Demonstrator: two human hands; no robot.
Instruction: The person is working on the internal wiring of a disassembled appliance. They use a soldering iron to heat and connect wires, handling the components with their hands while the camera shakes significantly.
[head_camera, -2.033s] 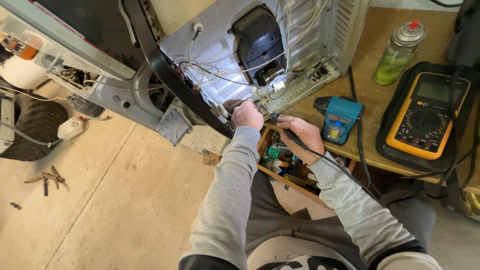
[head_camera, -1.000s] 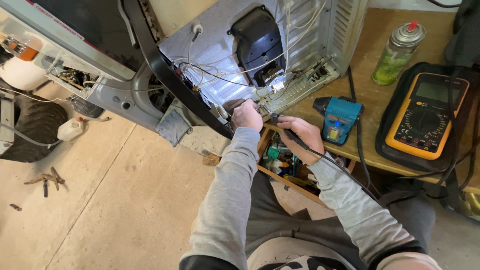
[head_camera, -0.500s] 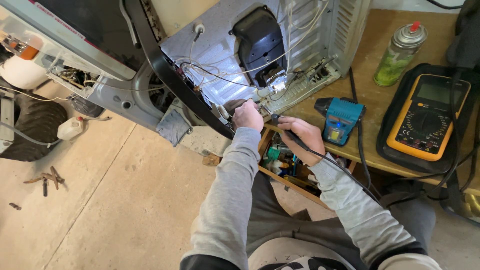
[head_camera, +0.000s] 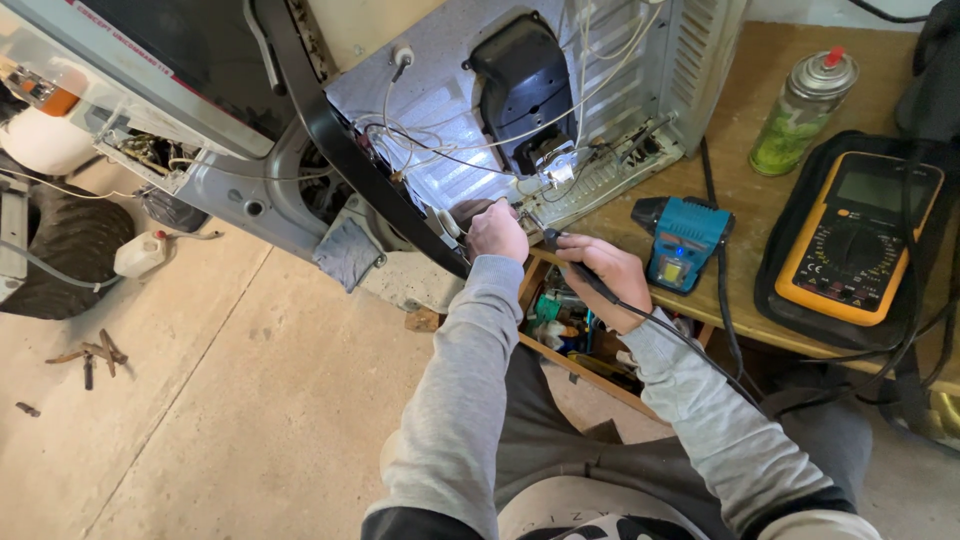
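An opened appliance (head_camera: 600, 110) lies tilted on a wooden bench, its grey back panel showing white wires (head_camera: 440, 150) and a black housing (head_camera: 520, 80). My left hand (head_camera: 497, 230) rests fingers-down at the panel's lower edge, pinching something small among the wires; what exactly is hidden. My right hand (head_camera: 605, 280) grips a thin black probe (head_camera: 575, 270) like a pen, its tip pointing at the panel beside my left hand. A black lead runs from the probe back along my right sleeve.
On the wooden bench (head_camera: 740, 190) stand a yellow multimeter (head_camera: 855, 245) in a black case, a blue power-tool base (head_camera: 685, 240) and a green spray can (head_camera: 800, 105). A tyre (head_camera: 70, 250), white bottle (head_camera: 140, 255) and rusty bits (head_camera: 90, 352) lie on the concrete floor.
Both hands stay at the panel's lower edge. The left hand has shifted very slightly among the wires; the probe stays pointed at the same spot.
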